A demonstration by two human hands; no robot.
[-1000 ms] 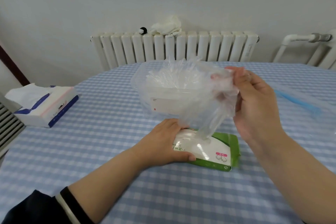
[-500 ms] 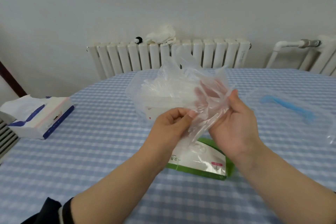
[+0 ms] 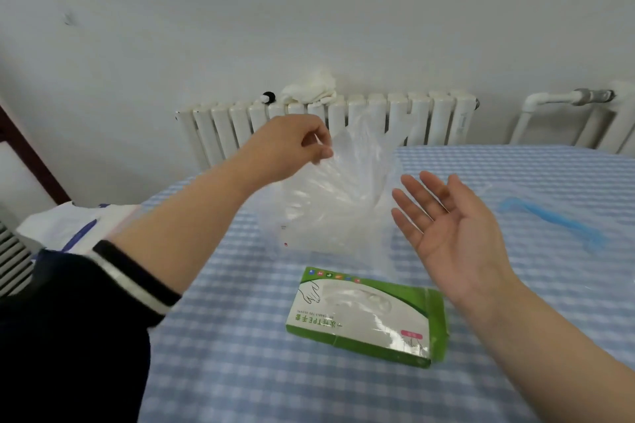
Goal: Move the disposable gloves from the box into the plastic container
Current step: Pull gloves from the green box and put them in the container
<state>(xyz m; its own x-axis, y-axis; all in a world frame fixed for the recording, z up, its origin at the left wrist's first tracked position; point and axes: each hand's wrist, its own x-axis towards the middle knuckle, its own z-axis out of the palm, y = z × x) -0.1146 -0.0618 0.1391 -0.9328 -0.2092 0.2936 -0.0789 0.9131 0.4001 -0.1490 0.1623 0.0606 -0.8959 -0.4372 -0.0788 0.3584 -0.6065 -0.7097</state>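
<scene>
Clear film glove (image 3: 354,161) hangs pinched in the left hand (image 3: 292,148), straight above the plastic container (image 3: 309,233) behind the green box (image 3: 364,319). The right hand (image 3: 446,227), beside the container, is flat, palm up, holding nothing.

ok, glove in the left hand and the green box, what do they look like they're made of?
Glove: thin clear plastic film, slightly glossy; the radiator shows through it and it crinkles where the left hand pinches it. Green box: looks like printed cardboard, matte, with creased edges and a shiny clear film window on top; that is a guess from the look alone.
</scene>
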